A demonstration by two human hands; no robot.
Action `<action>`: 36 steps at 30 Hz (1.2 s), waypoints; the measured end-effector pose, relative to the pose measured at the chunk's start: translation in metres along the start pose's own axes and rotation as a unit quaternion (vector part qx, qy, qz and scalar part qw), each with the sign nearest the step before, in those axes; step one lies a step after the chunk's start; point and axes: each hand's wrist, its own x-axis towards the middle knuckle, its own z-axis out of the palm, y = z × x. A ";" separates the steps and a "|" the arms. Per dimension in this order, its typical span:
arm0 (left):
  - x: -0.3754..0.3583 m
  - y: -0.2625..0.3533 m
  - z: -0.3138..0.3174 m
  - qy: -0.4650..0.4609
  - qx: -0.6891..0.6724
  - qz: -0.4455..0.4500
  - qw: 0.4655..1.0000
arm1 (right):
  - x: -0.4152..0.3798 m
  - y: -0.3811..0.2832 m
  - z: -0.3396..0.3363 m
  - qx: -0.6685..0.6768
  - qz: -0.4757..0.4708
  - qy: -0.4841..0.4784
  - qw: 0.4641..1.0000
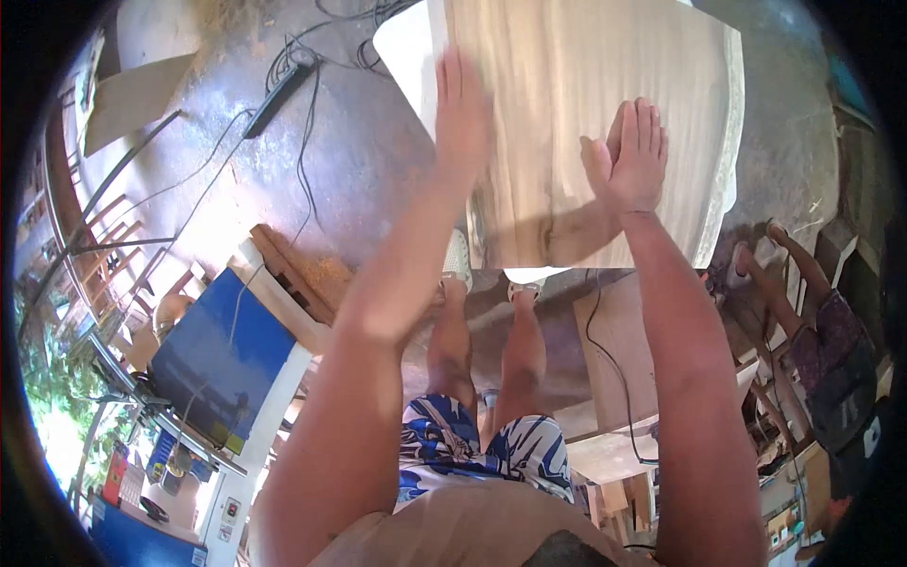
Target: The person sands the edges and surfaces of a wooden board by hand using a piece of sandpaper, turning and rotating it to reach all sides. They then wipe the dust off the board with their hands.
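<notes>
A wide wooden slab (pixel 553 104) with pale grain and a rough right edge lies in front of me, over a white surface (pixel 406 52) that shows at its upper left. At the slab's left edge is my left hand (pixel 463 113), slightly blurred, its fingers stretched out and pointing away from me. My right hand (pixel 631 161) rests palm down on the right half of the slab, fingers straight and thumb apart. Neither hand holds anything. A shadow of my right arm falls across the near part of the wood.
On the floor at the upper left lie a black power strip (pixel 279 99) and tangled cables. A blue-topped machine (pixel 222 354) stands at the left. Another person's legs (pixel 784 283) show at the right. Below the slab, a cable hangs over a wooden board (pixel 619 350).
</notes>
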 end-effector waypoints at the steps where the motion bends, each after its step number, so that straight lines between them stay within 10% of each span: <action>1: -0.037 0.017 -0.008 -0.043 -0.022 -0.048 0.998 | -0.001 0.000 0.002 0.002 0.000 -0.002 1.000; 6: -0.075 0.009 -0.003 -0.028 0.053 0.071 0.996 | 0.000 0.001 -0.001 0.013 -0.002 0.009 1.000; 12: 0.157 -0.062 0.022 0.070 0.020 0.060 0.996 | 0.001 -0.003 -0.005 0.008 0.014 0.007 1.000; 20: -0.030 0.009 -0.008 -0.061 -0.043 -0.074 0.994 | 0.001 -0.004 -0.007 0.019 0.018 -0.007 1.000; 31: 0.120 -0.064 0.027 0.046 0.000 0.027 0.999 | -0.004 -0.002 0.001 0.001 0.003 0.008 1.000; 36: -0.072 0.011 -0.008 -0.048 -0.075 -0.057 0.994 | -0.004 -0.004 0.000 0.001 0.003 0.012 1.000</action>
